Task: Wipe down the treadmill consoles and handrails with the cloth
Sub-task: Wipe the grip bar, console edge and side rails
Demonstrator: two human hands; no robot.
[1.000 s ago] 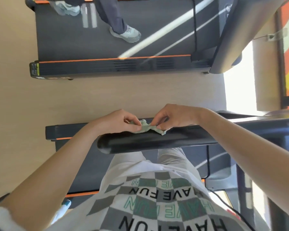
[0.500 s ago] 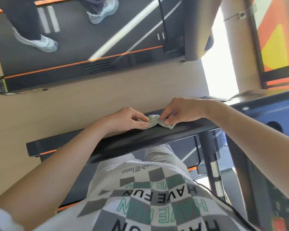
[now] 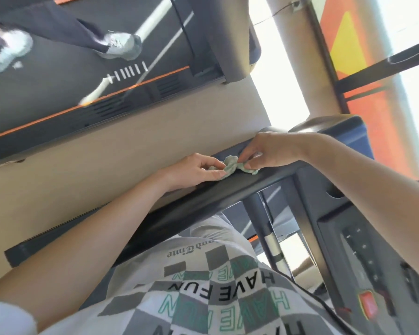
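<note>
Where the small green cloth [image 3: 229, 165] lies bunched on the dark handrail [image 3: 228, 192], fingers hide both its ends. The rail meets the console [image 3: 377, 252], with its red button [image 3: 368, 307], at right. Beyond it lie tan floor [image 3: 131, 146] and a second treadmill [image 3: 58, 93] under another person's shoe [image 3: 122, 45]. Both forearms reach across the rail. The left hand [image 3: 191, 170] pinches one end between thumb and fingers, and the right hand [image 3: 272, 151] pinches the other, fingers curled.

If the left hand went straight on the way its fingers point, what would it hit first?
Likely the right hand, which pinches the other end of the cloth that the left hand holds on the handrail; only the bunched cloth lies between them.
</note>
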